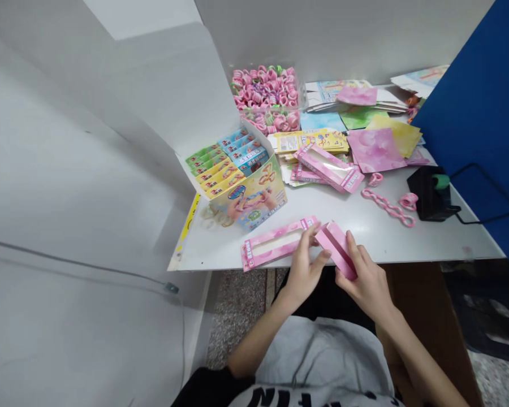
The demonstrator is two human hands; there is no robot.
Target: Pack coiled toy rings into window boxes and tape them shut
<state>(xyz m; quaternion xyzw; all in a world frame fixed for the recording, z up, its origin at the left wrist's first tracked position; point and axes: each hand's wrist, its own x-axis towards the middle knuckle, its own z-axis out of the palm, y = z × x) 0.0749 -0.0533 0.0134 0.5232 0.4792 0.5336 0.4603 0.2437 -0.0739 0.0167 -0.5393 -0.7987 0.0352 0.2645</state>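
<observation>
Between my two hands is a small pink box, tilted above the table's front edge. My right hand is closed round its right side, thumb below and fingers above. On the box's left side, my left hand has its thumb and fingers curled at the upper end. Just left of it, a flat pink windowed box lies on the white table, partly behind my left fingers. Further back, another pink windowed box rests across a stack of yellow cartons.
A display box of green, yellow and blue packs stands at the left. Behind it, a clear bin holds pink coiled toys. Coloured cards, a pink chain and a black tape dispenser lie right. A blue panel borders the table.
</observation>
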